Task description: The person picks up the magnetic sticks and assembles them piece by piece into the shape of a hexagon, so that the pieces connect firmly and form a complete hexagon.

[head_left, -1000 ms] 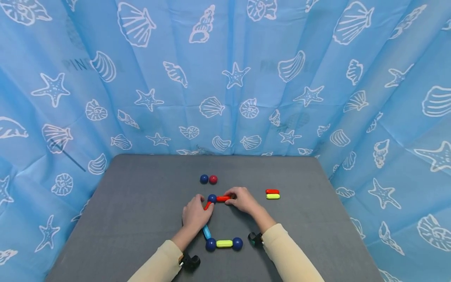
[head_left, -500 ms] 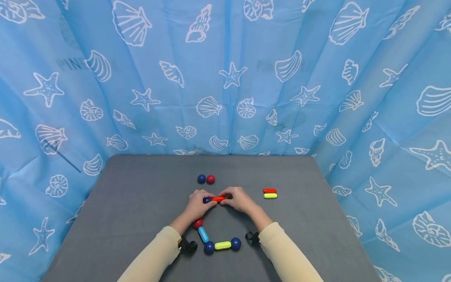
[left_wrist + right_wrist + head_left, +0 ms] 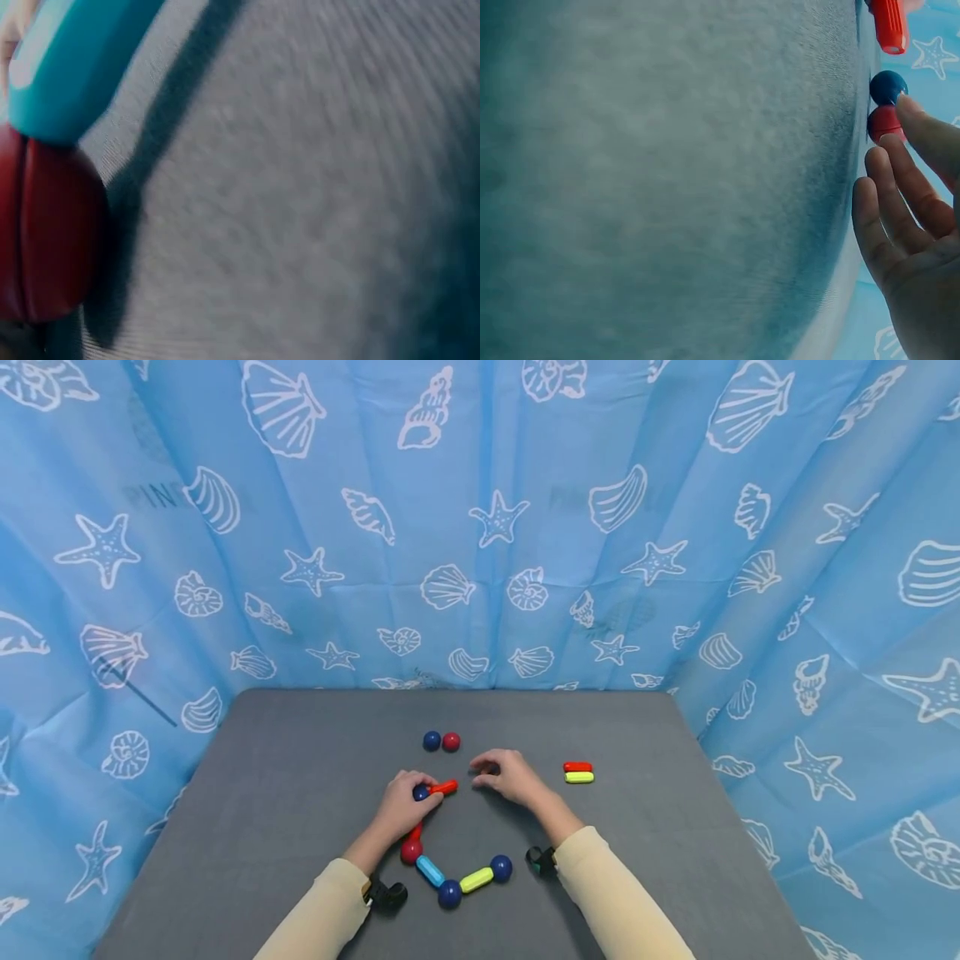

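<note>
My left hand point(image 3: 403, 800) grips a blue ball point(image 3: 420, 792) at the top of a chain of balls and rods. From that ball a red rod point(image 3: 444, 787) points right, its end free. A second red rod point(image 3: 416, 832), partly hidden by the hand, leads down to a red ball point(image 3: 410, 852). A light blue rod point(image 3: 431, 872) follows, then a blue ball point(image 3: 450, 894), a yellow-green rod point(image 3: 477, 881) and another blue ball point(image 3: 501, 867). Right of the free rod end, my right hand point(image 3: 513, 777) holds nothing, its fingers loosely bent.
Behind the hands lie a loose blue ball point(image 3: 432, 741) and a loose red ball point(image 3: 451, 742), side by side. A red rod point(image 3: 578, 767) and a yellow-green rod point(image 3: 579, 777) lie on the grey table point(image 3: 637, 860) to the right. A patterned blue curtain point(image 3: 480, 527) surrounds the back.
My right hand has let go of the red rod and stands apart from it. The left hand has shifted left with the blue ball, and the chain's lower end has swung, tilting the yellow-green rod.
</note>
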`<state>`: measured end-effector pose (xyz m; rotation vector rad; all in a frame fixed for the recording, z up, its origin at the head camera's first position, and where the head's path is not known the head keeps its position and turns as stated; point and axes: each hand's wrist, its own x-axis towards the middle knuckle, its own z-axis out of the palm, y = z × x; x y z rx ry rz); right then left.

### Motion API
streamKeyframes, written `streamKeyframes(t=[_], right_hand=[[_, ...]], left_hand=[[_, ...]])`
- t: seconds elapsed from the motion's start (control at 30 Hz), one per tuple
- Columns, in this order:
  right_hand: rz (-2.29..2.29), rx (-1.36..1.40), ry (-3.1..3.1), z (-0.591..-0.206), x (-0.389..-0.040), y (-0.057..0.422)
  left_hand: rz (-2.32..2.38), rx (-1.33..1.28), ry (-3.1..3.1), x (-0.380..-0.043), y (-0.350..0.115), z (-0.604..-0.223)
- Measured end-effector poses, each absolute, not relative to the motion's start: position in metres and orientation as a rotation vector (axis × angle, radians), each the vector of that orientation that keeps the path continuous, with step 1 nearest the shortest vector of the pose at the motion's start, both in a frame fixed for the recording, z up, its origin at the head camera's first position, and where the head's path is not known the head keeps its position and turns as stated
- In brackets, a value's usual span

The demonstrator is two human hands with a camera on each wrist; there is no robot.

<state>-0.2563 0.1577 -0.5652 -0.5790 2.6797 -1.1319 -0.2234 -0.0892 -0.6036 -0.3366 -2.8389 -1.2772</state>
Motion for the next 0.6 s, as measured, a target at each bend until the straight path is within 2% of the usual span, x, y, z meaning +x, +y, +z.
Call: streamKeyframes(t=[0.6], right_hand=[[-1.178, -0.5, 2.769, -0.557, -0.29, 0.147]], left_hand=[[-1.175, -0.415, -2.905, -0.225, -0.086, -0.61]])
